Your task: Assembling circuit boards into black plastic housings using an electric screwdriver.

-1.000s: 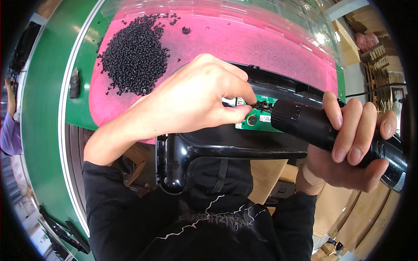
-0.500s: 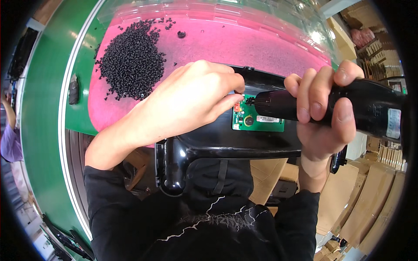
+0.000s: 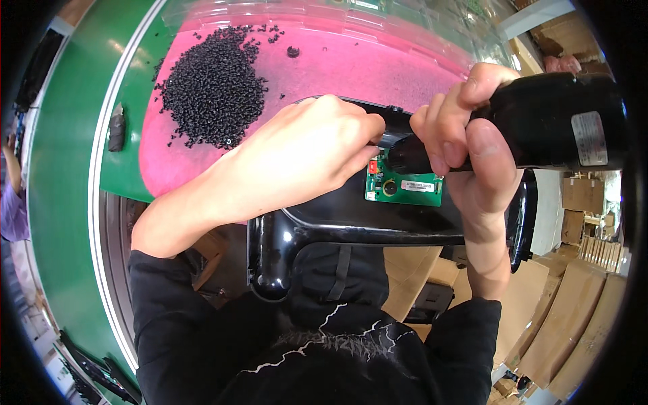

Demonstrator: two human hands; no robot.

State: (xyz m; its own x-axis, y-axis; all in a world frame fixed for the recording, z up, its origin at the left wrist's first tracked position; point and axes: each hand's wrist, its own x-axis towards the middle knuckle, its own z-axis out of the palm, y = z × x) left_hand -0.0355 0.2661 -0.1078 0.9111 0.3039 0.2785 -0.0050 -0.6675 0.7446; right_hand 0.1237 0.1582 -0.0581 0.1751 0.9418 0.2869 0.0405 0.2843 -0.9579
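My right hand point(image 3: 472, 135) wraps round a thick black power screwdriver point(image 3: 557, 121) with a pale label on its body. Its narrow front end points left, over the upper part of a green circuit board point(image 3: 408, 196). The board lies in a glossy black plastic housing point(image 3: 337, 226) in front of me. My left hand point(image 3: 317, 145) is closed, thumb and fingers pinched together at the board's upper left corner, close to the screwdriver's tip. Whatever sits between those fingertips is hidden. Left of the board's middle is a round dark component.
A heap of small black screws point(image 3: 212, 91) lies on a pink mat point(image 3: 337, 74), with a small black ring-shaped part point(image 3: 293, 51) beside it. Clear plastic point(image 3: 398, 34) lines the mat's far side. A dark wrapped object point(image 3: 117, 129) rests on the green surface at left. Cardboard point(image 3: 574, 317) stands at right.
The screwdriver's rear has swung away from me and its front end tilts more steeply toward the board. My right hand has shifted slightly left with it. My left hand stays by the board's corner.
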